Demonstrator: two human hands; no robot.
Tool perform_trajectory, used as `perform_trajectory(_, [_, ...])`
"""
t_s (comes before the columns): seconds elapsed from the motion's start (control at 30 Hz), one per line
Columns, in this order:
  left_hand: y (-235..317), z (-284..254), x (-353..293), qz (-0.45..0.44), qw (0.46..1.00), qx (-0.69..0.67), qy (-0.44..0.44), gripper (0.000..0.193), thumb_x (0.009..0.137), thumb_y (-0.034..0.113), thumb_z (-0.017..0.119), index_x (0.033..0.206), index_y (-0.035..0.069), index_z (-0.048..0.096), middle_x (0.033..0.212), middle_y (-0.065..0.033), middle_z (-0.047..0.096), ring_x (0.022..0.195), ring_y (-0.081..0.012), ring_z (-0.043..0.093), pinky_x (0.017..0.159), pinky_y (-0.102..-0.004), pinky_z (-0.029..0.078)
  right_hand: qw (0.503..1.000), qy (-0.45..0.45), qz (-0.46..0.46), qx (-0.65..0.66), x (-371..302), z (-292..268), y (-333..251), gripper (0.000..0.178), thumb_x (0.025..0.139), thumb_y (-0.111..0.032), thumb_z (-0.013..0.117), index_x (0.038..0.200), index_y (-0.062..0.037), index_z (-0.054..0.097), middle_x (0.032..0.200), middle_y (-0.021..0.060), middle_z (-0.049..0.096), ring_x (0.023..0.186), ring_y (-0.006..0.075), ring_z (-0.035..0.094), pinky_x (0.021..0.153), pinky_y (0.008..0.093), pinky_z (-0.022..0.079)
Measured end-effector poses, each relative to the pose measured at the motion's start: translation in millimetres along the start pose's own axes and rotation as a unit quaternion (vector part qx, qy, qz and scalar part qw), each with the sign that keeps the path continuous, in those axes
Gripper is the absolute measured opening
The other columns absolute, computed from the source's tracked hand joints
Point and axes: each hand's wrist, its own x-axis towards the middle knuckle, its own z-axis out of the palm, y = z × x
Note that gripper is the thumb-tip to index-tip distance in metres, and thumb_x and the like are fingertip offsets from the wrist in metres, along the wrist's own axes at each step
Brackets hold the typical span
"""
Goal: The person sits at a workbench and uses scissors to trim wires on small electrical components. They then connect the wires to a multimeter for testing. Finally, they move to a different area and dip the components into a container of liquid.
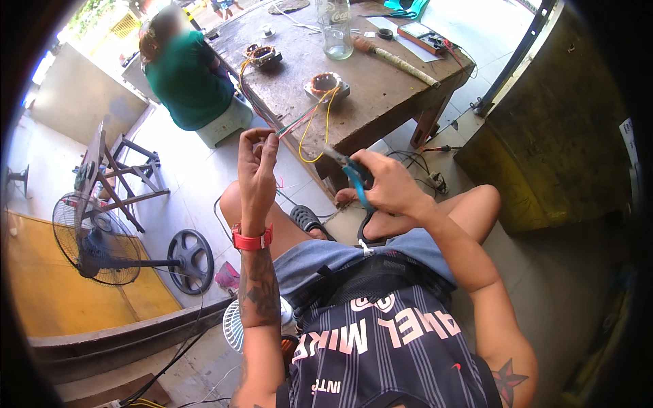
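Note:
Between thumb and fingertips, my left hand (pixel 258 160) pinches the ends of thin coloured wires (pixel 299 122), red and green among them. They run back to a wound motor stator (pixel 325 86) with copper-coloured coils near the table's front corner. A loose yellow wire (pixel 328 122) loops down from the same stator over the table edge. My right hand (pixel 389 183) is closed around pliers with teal handles (pixel 355 182). Their metal jaws point up and left, apart from the held wires; whether the jaws are parted is too blurred to tell.
On the wooden table (pixel 381 102) are a second stator (pixel 262 57), a glass bottle (pixel 335 30), a wooden-handled stick (pixel 398 62) and a multimeter (pixel 423 37). A person in green (pixel 187 78) sits left of it. A fan (pixel 102 241) stands at left, a metal cabinet (pixel 551 129) at right.

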Motion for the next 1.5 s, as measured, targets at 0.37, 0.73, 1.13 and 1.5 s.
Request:
perform_trajectory(0.37, [-4.1, -9.1, -3.7, -0.073, 0.996, -0.047, -0.01, 0.04, 0.089, 0.0, 0.049, 0.128, 0.003, 0.053, 0.111, -0.0062, 0.044, 0.071, -0.0038, 0.038, 0.064, -0.019, 0.036, 0.984, -0.014, -0.028, -0.173, -37.4, 1.3, 78.2, 0.071, 0.075, -0.056, 0.086, 0.12, -0.0057, 0.063, 0.108, 0.0126, 0.065, 0.098, 0.0371, 0.068, 0.079, 0.0466, 0.056])
perform_trajectory(0.73, [9.0, 6.5, 6.6, -0.107, 0.991, -0.033, -0.069, 0.048, 0.092, 0.013, 0.041, 0.138, 0.0, 0.052, 0.136, -0.0106, 0.053, 0.058, -0.002, 0.033, 0.053, -0.0194, 0.029, 0.983, 0.088, -0.155, -0.04, 8.5, 45.9, 30.3, 0.069, 0.078, -0.049, 0.088, 0.122, -0.0056, 0.057, 0.099, 0.0128, 0.059, 0.089, 0.0336, 0.066, 0.072, 0.0446, 0.054])
perform_trajectory(1.13, [7.9, 79.1, 22.5, -0.09, 0.948, -0.071, -0.298, 0.046, 0.112, 0.037, 0.043, 0.139, 0.004, 0.059, 0.077, 0.0101, 0.043, 0.066, -0.0009, 0.036, 0.058, -0.0203, 0.026, 0.888, 0.01, 0.063, 0.455, -21.0, 14.7, -6.9, 0.059, 0.087, -0.04, 0.087, 0.123, -0.0036, 0.057, 0.092, 0.0001, 0.061, 0.078, 0.0048, 0.056, 0.066, 0.0228, 0.048])
perform_trajectory(1.5, [-14.0, 80.9, 22.0, -0.143, 0.956, -0.179, -0.184, 0.025, 0.109, 0.027, 0.057, 0.123, 0.006, 0.063, 0.081, 0.0094, 0.052, 0.058, 0.0021, 0.034, 0.051, -0.0184, 0.026, 0.948, 0.14, 0.103, 0.268, -16.8, 0.2, 2.7, 0.038, 0.088, -0.027, 0.087, 0.106, -0.0052, 0.062, 0.073, -0.0023, 0.059, 0.061, 0.003, 0.054, 0.055, 0.0235, 0.045])
